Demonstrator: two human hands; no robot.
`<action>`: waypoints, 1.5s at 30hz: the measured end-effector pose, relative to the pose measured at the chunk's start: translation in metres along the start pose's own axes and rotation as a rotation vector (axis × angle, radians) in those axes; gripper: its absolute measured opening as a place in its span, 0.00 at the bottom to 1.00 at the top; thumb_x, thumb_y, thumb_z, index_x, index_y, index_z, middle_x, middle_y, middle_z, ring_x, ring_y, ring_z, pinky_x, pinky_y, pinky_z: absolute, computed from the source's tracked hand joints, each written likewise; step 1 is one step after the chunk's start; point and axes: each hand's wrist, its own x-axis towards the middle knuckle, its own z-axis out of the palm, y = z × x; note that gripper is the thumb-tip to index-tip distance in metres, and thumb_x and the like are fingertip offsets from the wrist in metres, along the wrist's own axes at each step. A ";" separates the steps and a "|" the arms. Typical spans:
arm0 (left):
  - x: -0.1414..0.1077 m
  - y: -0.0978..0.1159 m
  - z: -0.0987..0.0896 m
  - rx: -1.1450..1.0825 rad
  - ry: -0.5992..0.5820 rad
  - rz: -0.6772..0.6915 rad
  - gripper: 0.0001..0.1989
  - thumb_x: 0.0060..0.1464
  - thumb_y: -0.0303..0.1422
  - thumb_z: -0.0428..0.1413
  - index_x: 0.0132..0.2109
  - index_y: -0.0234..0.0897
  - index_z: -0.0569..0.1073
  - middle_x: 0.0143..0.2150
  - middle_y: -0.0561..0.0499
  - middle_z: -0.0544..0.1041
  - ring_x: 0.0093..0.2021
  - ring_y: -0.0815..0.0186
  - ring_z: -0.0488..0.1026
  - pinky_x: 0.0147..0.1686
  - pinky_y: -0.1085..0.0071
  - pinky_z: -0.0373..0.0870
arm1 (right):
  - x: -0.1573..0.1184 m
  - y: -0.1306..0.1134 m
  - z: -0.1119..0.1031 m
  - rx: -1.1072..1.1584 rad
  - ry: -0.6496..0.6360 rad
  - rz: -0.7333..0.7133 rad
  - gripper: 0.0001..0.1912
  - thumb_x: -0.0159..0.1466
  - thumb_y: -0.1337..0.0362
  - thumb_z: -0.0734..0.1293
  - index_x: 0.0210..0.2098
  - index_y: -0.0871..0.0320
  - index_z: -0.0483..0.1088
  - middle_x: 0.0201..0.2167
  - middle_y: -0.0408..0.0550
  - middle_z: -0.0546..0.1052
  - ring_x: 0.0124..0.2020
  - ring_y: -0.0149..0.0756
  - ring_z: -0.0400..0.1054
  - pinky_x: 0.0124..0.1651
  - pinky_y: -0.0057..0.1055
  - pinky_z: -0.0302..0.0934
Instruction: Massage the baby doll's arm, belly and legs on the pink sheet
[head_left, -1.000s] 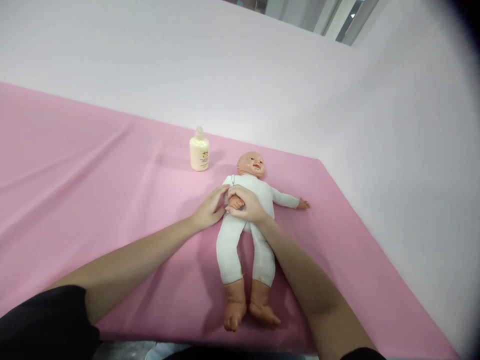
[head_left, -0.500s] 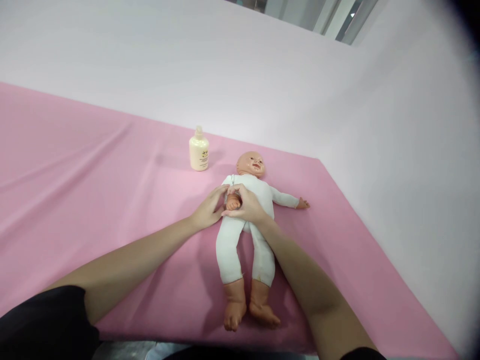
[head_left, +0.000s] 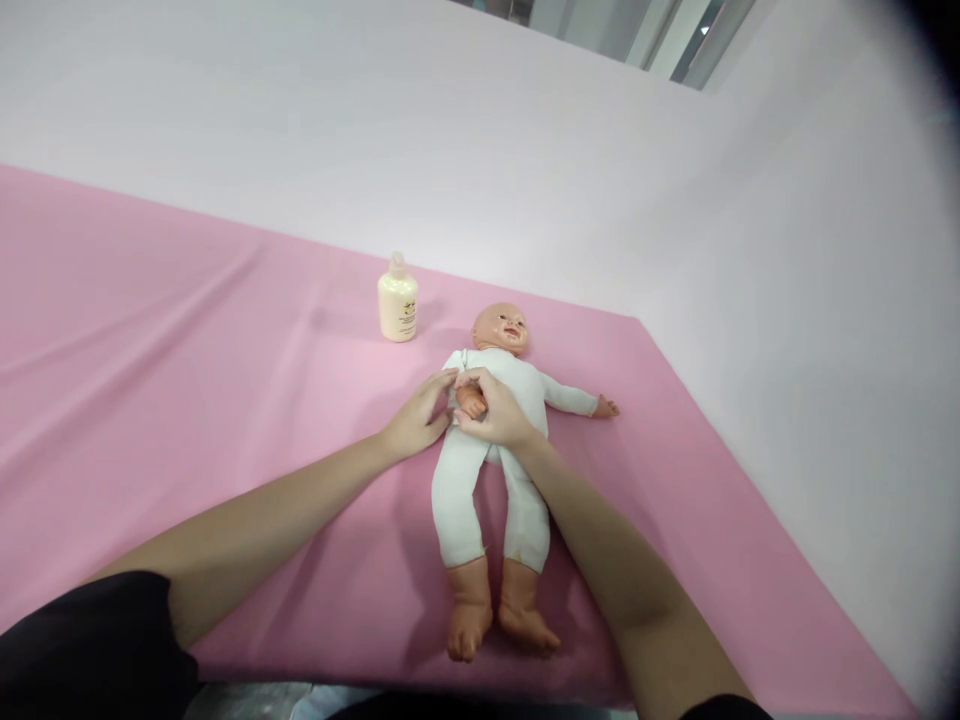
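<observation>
One doll (head_left: 510, 385) in a white body suit is laid on its back on a pink cloth (head_left: 262, 420), its head (head_left: 491, 325) away from the camera wearer and its two bare feet (head_left: 470, 615) toward them. The doll's own right arm is bent across its belly, and the small hand (head_left: 472, 402) at its end is framed by the wearer's two hands.

The right hand (head_left: 501, 410) is reached over the doll's belly from the doll's left side, palm turned inward, its fingers and thumb curved in a C and closed around the doll's wrist area. The left hand (head_left: 420, 418) is brought in from the doll's right side, fingers pointed forward and thumb below, with the doll's forearm taken between them; how firmly it is pressed cannot be told. The fingertips of both hands are nearly met. Both forearms are stretched forward, one on each side of the doll's legs, and two black sleeves (head_left: 94, 640) are seen.

The doll's other arm (head_left: 570, 396) is spread outward on the cloth. One cream pump bottle (head_left: 398, 308) is stood upright beyond the doll's right shoulder, apart from its head. Behind the doll, a white wall (head_left: 360, 130) is seen.
</observation>
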 end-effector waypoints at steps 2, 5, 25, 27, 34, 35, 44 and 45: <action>0.000 0.001 0.000 0.002 0.000 0.000 0.30 0.51 0.25 0.48 0.62 0.36 0.55 0.63 0.39 0.59 0.63 0.54 0.57 0.60 0.49 0.59 | 0.000 0.001 -0.002 0.013 -0.005 -0.032 0.17 0.52 0.67 0.64 0.41 0.55 0.60 0.38 0.46 0.71 0.41 0.38 0.67 0.47 0.36 0.61; 0.000 0.002 0.000 0.007 -0.005 -0.005 0.30 0.51 0.25 0.48 0.63 0.35 0.55 0.63 0.40 0.59 0.63 0.54 0.57 0.60 0.49 0.59 | 0.000 0.003 -0.003 0.037 -0.014 -0.061 0.16 0.52 0.67 0.63 0.41 0.55 0.61 0.39 0.47 0.71 0.42 0.38 0.67 0.49 0.37 0.60; 0.002 0.010 -0.006 -0.030 -0.026 -0.044 0.29 0.57 0.39 0.53 0.62 0.37 0.55 0.63 0.37 0.59 0.64 0.51 0.56 0.62 0.48 0.55 | 0.007 0.001 -0.002 0.013 -0.164 -0.181 0.10 0.62 0.57 0.64 0.39 0.55 0.72 0.42 0.50 0.73 0.47 0.39 0.68 0.52 0.38 0.62; 0.002 0.009 -0.006 -0.051 -0.024 -0.052 0.31 0.56 0.42 0.54 0.62 0.38 0.55 0.63 0.37 0.58 0.64 0.51 0.55 0.62 0.48 0.54 | 0.007 0.000 -0.002 0.008 -0.174 -0.174 0.14 0.60 0.55 0.67 0.43 0.54 0.72 0.45 0.51 0.73 0.48 0.40 0.67 0.54 0.39 0.61; 0.000 0.005 -0.006 -0.153 0.018 -0.060 0.35 0.54 0.46 0.55 0.63 0.37 0.52 0.61 0.37 0.60 0.63 0.52 0.58 0.61 0.50 0.57 | 0.004 0.001 0.000 -0.035 -0.155 -0.106 0.26 0.58 0.57 0.69 0.54 0.56 0.66 0.52 0.53 0.72 0.55 0.42 0.65 0.59 0.41 0.58; -0.001 0.005 -0.005 -0.163 0.024 -0.073 0.35 0.55 0.45 0.55 0.63 0.37 0.52 0.61 0.37 0.60 0.62 0.53 0.59 0.61 0.51 0.58 | 0.004 0.002 0.000 -0.038 -0.154 -0.103 0.25 0.59 0.58 0.68 0.55 0.56 0.66 0.53 0.53 0.72 0.56 0.41 0.64 0.60 0.41 0.58; -0.001 0.010 -0.005 -0.168 0.068 -0.094 0.29 0.58 0.39 0.53 0.63 0.39 0.54 0.61 0.39 0.61 0.62 0.55 0.60 0.61 0.52 0.58 | 0.004 0.003 0.002 -0.005 -0.103 -0.151 0.17 0.64 0.64 0.63 0.53 0.50 0.68 0.52 0.49 0.71 0.54 0.37 0.65 0.57 0.39 0.61; -0.001 0.010 -0.005 -0.161 0.067 -0.094 0.29 0.58 0.39 0.53 0.63 0.39 0.54 0.61 0.39 0.61 0.62 0.56 0.60 0.61 0.52 0.58 | 0.004 0.004 0.003 0.000 -0.079 -0.149 0.16 0.64 0.63 0.64 0.51 0.50 0.69 0.51 0.50 0.71 0.53 0.37 0.66 0.56 0.38 0.62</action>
